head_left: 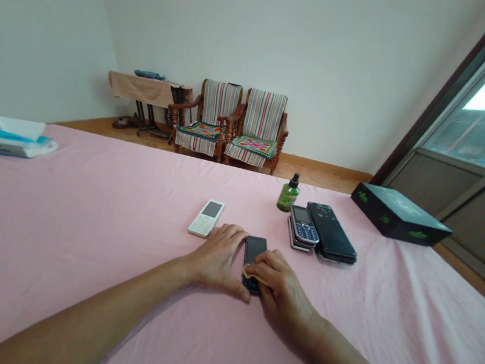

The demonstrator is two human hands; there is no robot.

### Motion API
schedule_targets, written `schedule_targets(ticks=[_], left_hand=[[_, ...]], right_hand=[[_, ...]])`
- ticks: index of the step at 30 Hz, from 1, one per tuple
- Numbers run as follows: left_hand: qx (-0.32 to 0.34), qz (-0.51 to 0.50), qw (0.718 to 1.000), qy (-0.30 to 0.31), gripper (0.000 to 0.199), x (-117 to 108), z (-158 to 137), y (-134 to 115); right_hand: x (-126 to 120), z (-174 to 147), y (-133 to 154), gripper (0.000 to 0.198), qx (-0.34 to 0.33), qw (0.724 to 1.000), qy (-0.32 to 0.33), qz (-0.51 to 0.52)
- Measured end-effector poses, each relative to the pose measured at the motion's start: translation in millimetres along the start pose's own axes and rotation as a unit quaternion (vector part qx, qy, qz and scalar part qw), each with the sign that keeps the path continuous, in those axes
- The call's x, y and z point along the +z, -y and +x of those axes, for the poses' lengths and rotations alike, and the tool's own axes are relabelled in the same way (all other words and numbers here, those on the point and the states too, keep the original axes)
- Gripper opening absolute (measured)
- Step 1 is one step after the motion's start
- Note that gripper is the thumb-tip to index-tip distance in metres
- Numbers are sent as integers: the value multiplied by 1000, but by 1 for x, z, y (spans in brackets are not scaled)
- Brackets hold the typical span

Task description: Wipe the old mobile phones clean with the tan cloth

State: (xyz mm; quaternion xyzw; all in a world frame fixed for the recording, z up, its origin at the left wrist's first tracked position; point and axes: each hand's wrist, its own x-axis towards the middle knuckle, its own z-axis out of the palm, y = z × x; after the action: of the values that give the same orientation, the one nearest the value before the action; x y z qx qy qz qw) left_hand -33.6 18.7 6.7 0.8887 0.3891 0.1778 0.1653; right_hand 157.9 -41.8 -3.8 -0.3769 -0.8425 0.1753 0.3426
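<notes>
Dark phone (256, 249) is steadied by left hand (220, 256); yellowish item (247, 272) is held against its face by right hand (282, 286).

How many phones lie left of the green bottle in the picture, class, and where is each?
2: the white phone just beyond the left hand, and the dark phone between the left hand and right hand, which partly covers it. Any beneath these would be hidden.

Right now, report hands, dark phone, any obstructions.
Left hand open alongside dark phone. Right hand gripping yellowish piece over phone's lower half. Phone flat on pink cloth. Nothing blocking; white phone beyond left hand.
</notes>
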Motion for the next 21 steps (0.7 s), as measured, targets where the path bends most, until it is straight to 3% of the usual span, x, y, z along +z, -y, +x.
schedule_targets(ticks=[11,16,21], left_hand=[[6,0,1000,1,108,3,1,2],[7,3,1000,15,104,0,0,2],[4,-4,1000,14,103,0,0,2]], right_hand=[[-8,-17,9,32,25,994,3,108],[-13,12,-20,29,35,997,-52,50],[-3,48,-48,25,11,999,-48,10]])
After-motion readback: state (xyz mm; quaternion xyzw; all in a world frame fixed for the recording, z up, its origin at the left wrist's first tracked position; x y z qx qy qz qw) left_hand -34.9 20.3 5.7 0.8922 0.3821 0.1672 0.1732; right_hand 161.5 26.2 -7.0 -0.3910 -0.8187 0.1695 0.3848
